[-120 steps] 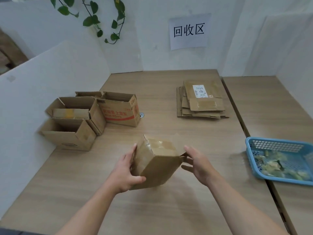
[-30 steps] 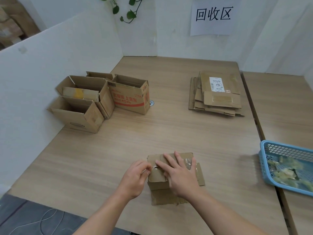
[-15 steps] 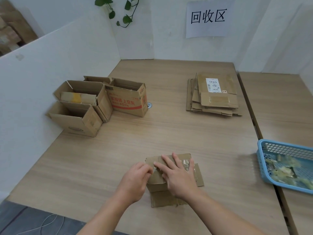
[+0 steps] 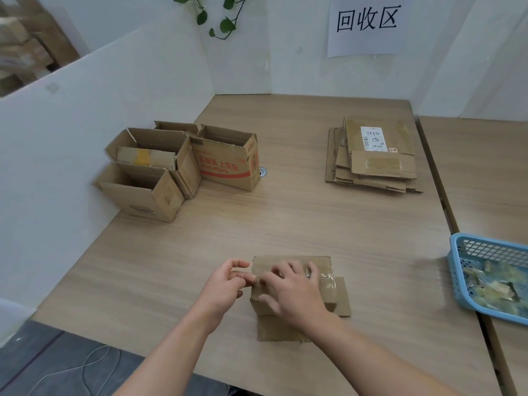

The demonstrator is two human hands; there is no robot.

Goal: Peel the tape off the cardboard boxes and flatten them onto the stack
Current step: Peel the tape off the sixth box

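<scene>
One small cardboard box (image 4: 320, 262) is seen at the lower centre of the frame, on the wooden table (image 4: 314, 218), with one flap spread to the right and one towards the bottom edge. Clear tape (image 4: 324, 277) is seen running across its top.

Two hands are counted on it. The right hand (image 4: 294, 292) is laid flat on the box top, fingers straight and spread, pressing down. The left hand (image 4: 228, 284) is curled at the box's left edge, and the tape's end appears to be pinched between thumb and fingertips; the forefinger is raised a little.

At the centre left, three open boxes (image 4: 160, 167) are grouped against the white partition, with a flap of what may be a fourth behind. The right-hand one (image 4: 228, 164) is printed in red Chinese characters, of which "上京东" can be read. A smaller piece with yellow tape (image 4: 145, 157) is lodged in the middle one.

One stack of flattened boxes (image 4: 371, 170) lies at the upper right, well apart from the hands. A white label (image 4: 375, 138) with handwritten digits is stuck on the top sheet; the digits cannot be read with certainty.

One blue basket (image 4: 468, 252) of crumpled tape scraps is cut off by the right edge. One paper sign (image 4: 367, 24) reading "回收区" is fixed to the wall at the top.
</scene>
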